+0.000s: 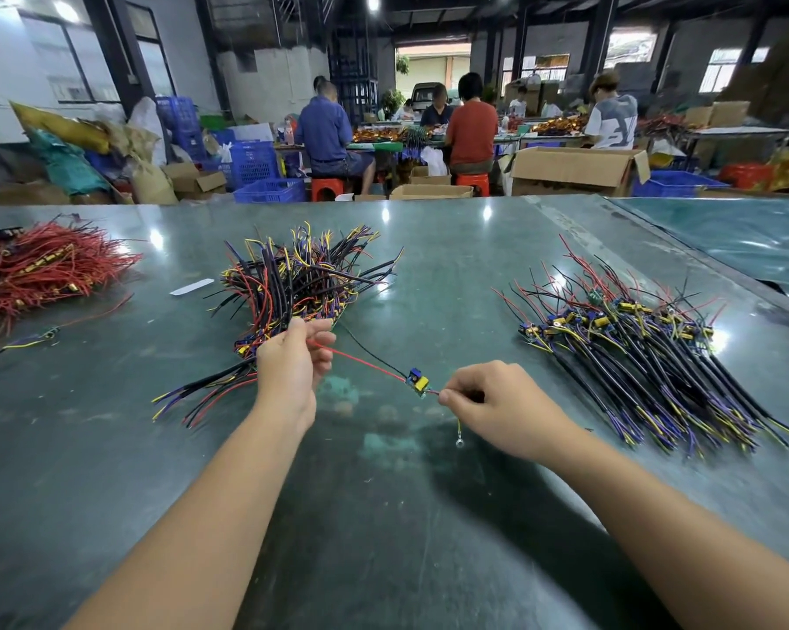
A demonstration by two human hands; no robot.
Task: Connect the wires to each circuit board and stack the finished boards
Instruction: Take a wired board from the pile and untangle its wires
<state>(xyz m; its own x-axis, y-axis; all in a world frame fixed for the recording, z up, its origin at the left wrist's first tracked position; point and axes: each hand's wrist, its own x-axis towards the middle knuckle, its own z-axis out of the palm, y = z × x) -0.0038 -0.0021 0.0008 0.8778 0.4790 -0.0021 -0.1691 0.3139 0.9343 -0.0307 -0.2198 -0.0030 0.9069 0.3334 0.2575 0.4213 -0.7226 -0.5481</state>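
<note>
A small circuit board (418,381) with blue and yellow parts hangs above the table between my hands. Its thin red wire (360,360) runs up-left into my left hand (292,361), which pinches that wire while gripping a thick bundle of black, red, yellow and purple wired boards (274,293). My right hand (497,397) pinches a short wire at the board's right end; a lead with a ring terminal (459,443) dangles below it. A pile of wired boards (633,343) lies to the right.
A heap of red wires (42,266) lies at the far left of the green table (383,516). A white strip (192,286) and a stray wire piece (38,337) lie near it. Beyond the table's far edge, people sit working among boxes and blue crates.
</note>
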